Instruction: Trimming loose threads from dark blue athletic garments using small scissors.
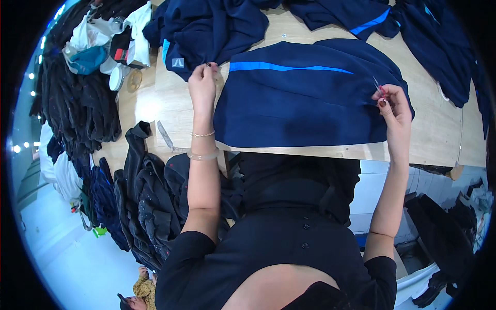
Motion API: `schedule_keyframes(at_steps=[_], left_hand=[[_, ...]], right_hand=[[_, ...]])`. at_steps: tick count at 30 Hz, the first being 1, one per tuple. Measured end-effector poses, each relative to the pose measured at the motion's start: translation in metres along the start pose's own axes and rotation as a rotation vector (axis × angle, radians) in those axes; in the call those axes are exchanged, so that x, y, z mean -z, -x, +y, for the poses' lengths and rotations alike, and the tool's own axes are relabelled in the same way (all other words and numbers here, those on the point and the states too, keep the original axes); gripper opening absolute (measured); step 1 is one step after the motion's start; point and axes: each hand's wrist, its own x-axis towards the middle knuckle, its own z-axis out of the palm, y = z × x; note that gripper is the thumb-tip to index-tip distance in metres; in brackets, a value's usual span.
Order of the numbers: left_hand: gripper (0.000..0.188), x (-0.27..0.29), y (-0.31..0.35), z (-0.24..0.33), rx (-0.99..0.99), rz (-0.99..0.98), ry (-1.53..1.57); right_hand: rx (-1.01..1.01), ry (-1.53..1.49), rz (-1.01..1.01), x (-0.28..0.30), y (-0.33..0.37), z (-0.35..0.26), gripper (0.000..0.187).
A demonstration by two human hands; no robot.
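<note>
On a pale wooden table [173, 99], at its near edge, navy garment [289, 103] with blue stripe, spread out: better to smooth its folds. Left hand [201, 89] beside garment's left end, fingertips pinched narrow; cannot tell whether around something. Right hand [396, 107] above garment's right side, closed on smaller thing. Upper left, white round tub [116, 77]; contents not visible. Smallest, in right fingers, pointed tool [377, 86]: better to hold tips clear of cloth.
</note>
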Motion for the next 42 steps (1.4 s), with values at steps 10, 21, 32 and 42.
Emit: schedule_keyframes(at_steps=[10,21,32,42], left_hand=[[0.014,0.005,0.015,0.018,0.266,-0.225,0.206],[0.014,-0.012,0.031,0.021,-0.173,0.037,-0.361],[0.05,-0.053,0.083,0.025,-0.755,-0.503,-0.567],[0.071,-0.059,0.073,0.01,-0.683,-0.499,-0.668]], right_hand=[[-0.057,-0.145,0.151,0.006,-0.011,0.052,0.016],[-0.001,0.001,0.215,-0.001,-0.013,0.037,0.019],[-0.002,-0.249,-0.19,-0.076,-0.008,-0.02,0.008],[0.623,0.525,-0.234,-0.141,-0.022,0.024,0.022]])
